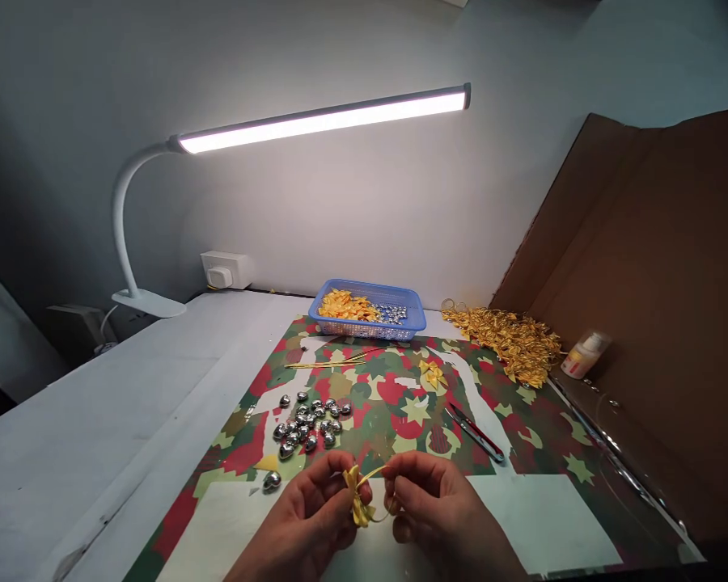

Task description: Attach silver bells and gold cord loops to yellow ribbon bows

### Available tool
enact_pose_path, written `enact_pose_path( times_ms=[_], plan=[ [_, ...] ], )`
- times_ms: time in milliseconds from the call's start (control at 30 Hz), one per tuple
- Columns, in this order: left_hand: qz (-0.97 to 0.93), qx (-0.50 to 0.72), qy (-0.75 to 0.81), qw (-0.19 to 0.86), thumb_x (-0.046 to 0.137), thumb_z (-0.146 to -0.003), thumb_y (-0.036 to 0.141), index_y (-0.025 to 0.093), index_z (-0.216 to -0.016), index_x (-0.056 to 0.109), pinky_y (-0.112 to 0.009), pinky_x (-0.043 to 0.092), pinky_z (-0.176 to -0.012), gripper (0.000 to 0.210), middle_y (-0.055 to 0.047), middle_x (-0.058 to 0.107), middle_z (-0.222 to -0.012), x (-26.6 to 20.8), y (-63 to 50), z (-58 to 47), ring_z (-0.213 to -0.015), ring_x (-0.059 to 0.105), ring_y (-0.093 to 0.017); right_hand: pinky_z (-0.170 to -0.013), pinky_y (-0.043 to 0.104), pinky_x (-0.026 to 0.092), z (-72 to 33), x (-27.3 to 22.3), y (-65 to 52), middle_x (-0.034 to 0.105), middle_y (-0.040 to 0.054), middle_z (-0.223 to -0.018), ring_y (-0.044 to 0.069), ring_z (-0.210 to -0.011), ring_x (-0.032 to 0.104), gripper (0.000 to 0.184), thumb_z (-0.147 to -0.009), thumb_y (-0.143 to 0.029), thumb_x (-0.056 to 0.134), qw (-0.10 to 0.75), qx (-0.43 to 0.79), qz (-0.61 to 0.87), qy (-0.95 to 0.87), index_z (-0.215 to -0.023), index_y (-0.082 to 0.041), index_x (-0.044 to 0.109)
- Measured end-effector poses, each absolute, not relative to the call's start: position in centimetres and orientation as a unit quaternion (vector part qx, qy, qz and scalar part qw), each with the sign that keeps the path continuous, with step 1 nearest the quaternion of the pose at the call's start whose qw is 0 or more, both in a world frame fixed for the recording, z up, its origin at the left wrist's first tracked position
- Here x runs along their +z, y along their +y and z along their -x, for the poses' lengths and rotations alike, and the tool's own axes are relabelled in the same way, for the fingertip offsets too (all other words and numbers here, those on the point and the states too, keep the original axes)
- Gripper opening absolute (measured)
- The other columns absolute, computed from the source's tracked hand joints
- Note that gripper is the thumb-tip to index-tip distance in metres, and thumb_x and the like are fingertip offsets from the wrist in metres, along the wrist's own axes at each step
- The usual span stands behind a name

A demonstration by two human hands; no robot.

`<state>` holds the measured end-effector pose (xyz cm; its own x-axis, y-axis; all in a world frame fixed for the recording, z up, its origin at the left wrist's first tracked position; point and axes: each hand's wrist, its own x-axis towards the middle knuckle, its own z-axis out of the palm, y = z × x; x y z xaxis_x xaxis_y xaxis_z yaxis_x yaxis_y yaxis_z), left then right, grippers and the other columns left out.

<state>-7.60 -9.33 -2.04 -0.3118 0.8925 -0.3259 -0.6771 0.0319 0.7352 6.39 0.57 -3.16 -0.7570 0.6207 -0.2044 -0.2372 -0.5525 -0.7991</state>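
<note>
Head view shows both hands low at the near edge of the worktop (97, 420): the left hand (306, 525) and right hand (442, 517) each pinch a small yellow ribbon bow (360, 501) held between them. It looks light, limp and easily crushed, best taken by the knot or loop ends with fingertips. Farther off lie silver bells (306, 424), red snips (476, 432), a blue basket (370, 323) and a gold pile (513, 339).
</note>
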Motion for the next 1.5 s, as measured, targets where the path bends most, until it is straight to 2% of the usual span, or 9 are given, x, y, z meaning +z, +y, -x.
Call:
enact_pose_path(
  times_ms=[167,267,467,667,833,1067,1200,1367,1500],
  plan=[
    [-0.117,0.702,0.435,0.551,0.1,-0.055,0.03,0.02,-0.084,0.073,-0.017,0.051,-0.062,0.041,0.003,0.073,-0.072,-1.9,-9.2,7.6,-0.067,0.065,-0.01,-0.05,0.018,0.034,-7.0,-2.5,0.5,0.056,-0.0032,-0.059,0.005,-0.053,0.047,0.039,-0.058,-0.044,0.094,0.289,0.838,0.264,-0.381,-0.075,-0.014,0.073],
    [-0.12,0.708,0.436,0.542,0.099,-0.057,0.028,0.02,-0.082,0.073,-0.015,0.05,-0.06,0.036,0.005,0.07,-0.069,-2.0,-9.1,7.6,-0.063,0.063,-0.008,-0.054,0.018,0.036,-7.2,-2.2,0.4,0.057,-0.0041,-0.063,0.005,-0.055,0.049,0.039,-0.061,-0.045,0.093,0.328,0.817,0.279,-0.383,-0.079,-0.017,0.073],
    [-0.121,0.711,0.433,0.541,0.099,-0.056,0.03,0.019,-0.081,0.073,-0.015,0.048,-0.056,0.038,-0.001,0.076,-0.07,-1.8,-9.0,7.3,-0.06,0.063,-0.009,-0.058,0.02,0.036,-7.2,-2.1,-0.1,0.06,-0.0037,-0.067,0.005,-0.055,0.052,0.041,-0.064,-0.049,0.091,0.373,0.78,0.289,-0.41,-0.086,-0.018,0.075],
    [-0.113,0.712,0.431,0.542,0.099,-0.055,0.032,0.02,-0.08,0.074,-0.014,0.045,-0.053,0.037,-0.002,0.078,-0.069,-1.4,-9.2,7.0,-0.059,0.063,-0.009,-0.057,0.021,0.035,-7.1,-2.6,0.2,0.059,-0.0027,-0.07,0.005,-0.053,0.051,0.047,-0.066,-0.057,0.087,0.357,0.788,0.286,-0.412,-0.089,-0.018,0.075],
    [-0.113,0.707,0.437,0.544,0.099,-0.055,0.032,0.02,-0.078,0.076,-0.014,0.047,-0.057,0.034,-0.002,0.077,-0.071,-1.7,-9.3,7.2,-0.076,0.069,-0.014,-0.056,0.02,0.032,-7.4,-3.7,0.8,0.057,-0.0036,-0.067,0.004,-0.054,0.05,0.046,-0.071,-0.059,0.083,0.33,0.783,0.284,-0.444,-0.076,-0.016,0.066],
    [-0.137,0.697,0.443,0.548,0.097,-0.059,0.035,0.02,-0.085,0.08,-0.016,0.048,-0.06,0.034,-0.001,0.074,-0.075,-2.1,-9.4,7.5,-0.064,0.06,-0.009,-0.05,0.021,0.028,-7.4,-3.5,0.2,0.06,-0.0009,-0.064,0.004,-0.047,0.045,0.051,-0.075,-0.064,0.076,0.238,0.781,0.264,-0.514,-0.081,-0.014,0.067],
    [-0.148,0.686,0.45,0.552,0.095,-0.062,0.039,0.022,-0.1,0.078,-0.018,0.047,-0.06,0.045,-0.002,0.073,-0.078,-2.3,-9.5,7.5,-0.067,0.06,-0.012,-0.052,0.022,0.029,-6.9,-2.7,0.5,0.057,-0.0026,-0.065,0.004,-0.05,0.044,0.047,-0.08,-0.06,0.074,0.241,0.761,0.261,-0.542,-0.074,-0.015,0.062],
    [-0.168,0.672,0.449,0.565,0.095,-0.061,0.041,0.02,-0.097,0.075,-0.017,0.04,-0.053,0.046,0.001,0.065,-0.066,-2.5,-9.5,7.5,-0.055,0.052,-0.008,-0.05,0.022,0.028,-6.2,-2.9,0.6,0.053,-0.0042,-0.063,0.005,-0.048,0.041,0.049,-0.082,-0.064,0.068,0.258,0.762,0.266,-0.531,-0.074,-0.017,0.056],
    [-0.176,0.666,0.443,0.574,0.095,-0.064,0.035,0.02,-0.097,0.074,-0.016,0.041,-0.056,0.041,0.002,0.065,-0.068,-2.6,-9.5,7.5,-0.058,0.055,-0.008,-0.048,0.021,0.026,-6.1,-2.9,0.4,0.051,-0.0049,-0.06,0.004,-0.046,0.038,0.05,-0.082,-0.063,0.069,0.254,0.752,0.273,-0.543,-0.072,-0.017,0.055]
  ],
)
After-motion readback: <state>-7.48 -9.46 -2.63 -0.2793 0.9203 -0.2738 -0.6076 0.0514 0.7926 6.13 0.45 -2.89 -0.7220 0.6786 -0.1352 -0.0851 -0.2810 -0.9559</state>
